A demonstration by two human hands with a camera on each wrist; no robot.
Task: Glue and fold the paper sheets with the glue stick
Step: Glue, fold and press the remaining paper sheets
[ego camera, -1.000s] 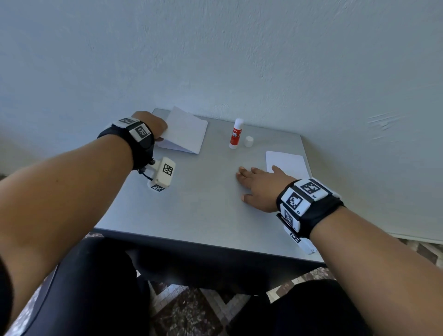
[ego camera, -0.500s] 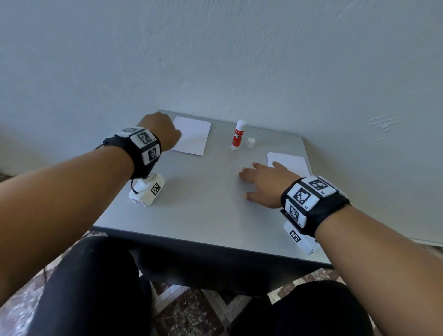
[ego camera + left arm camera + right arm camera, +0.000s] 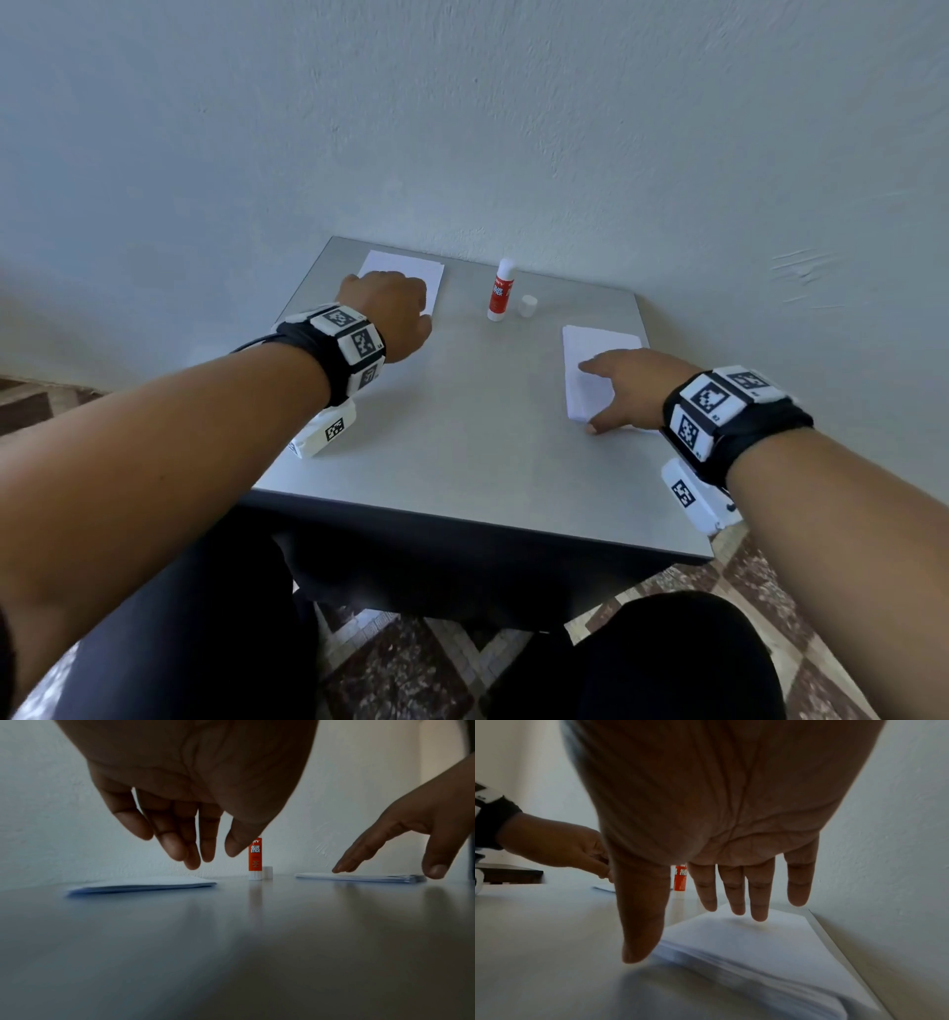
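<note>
At the table's three o'clock edge, the paper stack lies under the right hand, fingers straight, tips on top (long axis toward twelve). The left hand, fingers together and empty, hovers over folded sheets at ten; glue stick stands uncapped at twelve.

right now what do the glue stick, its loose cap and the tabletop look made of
Glue stick: apparently smooth plastic, red printed label on a white body. Cap: plain white, probably plastic. Tabletop: smooth grey, semi-gloss, mirroring the stick faintly; laminate or coated metal, cannot tell.
</note>
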